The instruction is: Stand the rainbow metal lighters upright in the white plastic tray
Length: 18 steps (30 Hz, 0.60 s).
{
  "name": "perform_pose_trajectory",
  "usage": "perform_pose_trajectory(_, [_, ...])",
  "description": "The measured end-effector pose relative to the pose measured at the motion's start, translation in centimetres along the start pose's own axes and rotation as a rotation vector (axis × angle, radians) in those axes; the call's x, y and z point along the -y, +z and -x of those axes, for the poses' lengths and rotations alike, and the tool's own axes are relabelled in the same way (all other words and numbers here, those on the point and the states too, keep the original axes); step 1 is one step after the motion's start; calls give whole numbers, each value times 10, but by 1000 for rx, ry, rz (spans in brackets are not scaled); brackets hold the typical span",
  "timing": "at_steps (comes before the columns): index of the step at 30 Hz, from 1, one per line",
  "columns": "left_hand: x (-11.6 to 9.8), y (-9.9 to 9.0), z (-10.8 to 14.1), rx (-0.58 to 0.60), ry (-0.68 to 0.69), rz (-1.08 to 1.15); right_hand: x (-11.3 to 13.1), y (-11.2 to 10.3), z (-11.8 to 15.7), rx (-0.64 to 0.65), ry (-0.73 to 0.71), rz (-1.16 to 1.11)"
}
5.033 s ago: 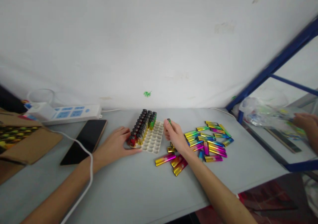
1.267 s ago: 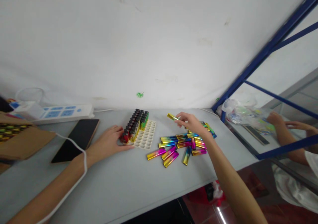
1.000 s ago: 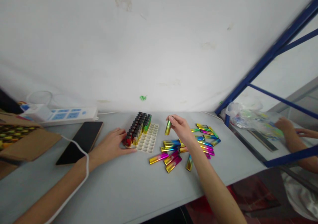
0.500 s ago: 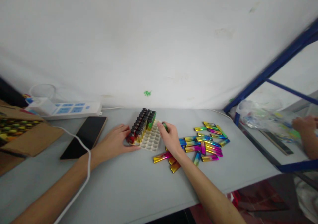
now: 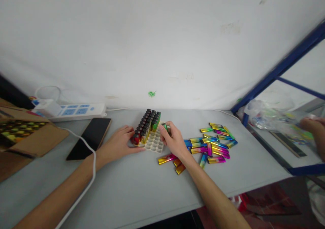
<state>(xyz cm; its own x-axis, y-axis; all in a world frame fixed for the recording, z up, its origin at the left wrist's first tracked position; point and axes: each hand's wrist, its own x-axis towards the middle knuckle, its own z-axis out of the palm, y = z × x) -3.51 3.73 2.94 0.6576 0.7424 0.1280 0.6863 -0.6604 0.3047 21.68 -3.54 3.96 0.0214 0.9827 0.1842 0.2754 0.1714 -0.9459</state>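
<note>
Within the last second my right hand (image 5: 174, 139) has carried a pinched green cylinder (image 5: 165, 126) to the right side of the pale tray (image 5: 153, 149), beside unfilled cups (image 5: 154, 142), while my left hand (image 5: 121, 142), thumb spread wide, rests at its near-left corner.

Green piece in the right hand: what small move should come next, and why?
Probably lower the green piece into a vacant hole of the white tray. The right hand holds it by the tray's right side, dark-topped pieces stand upright on the left, and holes show beside them. Its lower end is hidden, so it may already be partly in.
</note>
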Motion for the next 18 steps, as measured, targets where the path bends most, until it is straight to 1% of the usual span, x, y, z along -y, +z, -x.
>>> perform_pose_trajectory(2, [0,0,0,1,4,-2,1,-3,-1,29,-49,-4])
perform_pose_trajectory(5, [-1,1,1,-8,6,-1,5,-8,-2,-54,-173,141])
perform_pose_trajectory(8, [-2,0,1,-14,16,6,8,-8,-2,-107,-226,275])
perform_pose_trajectory(13, [-4,-1,2,-21,7,24,1,-3,-5,-70,-225,319])
perform_pose_trajectory(18, [-4,-1,3,-3,4,-14,-3,-3,-11,15,-261,492])
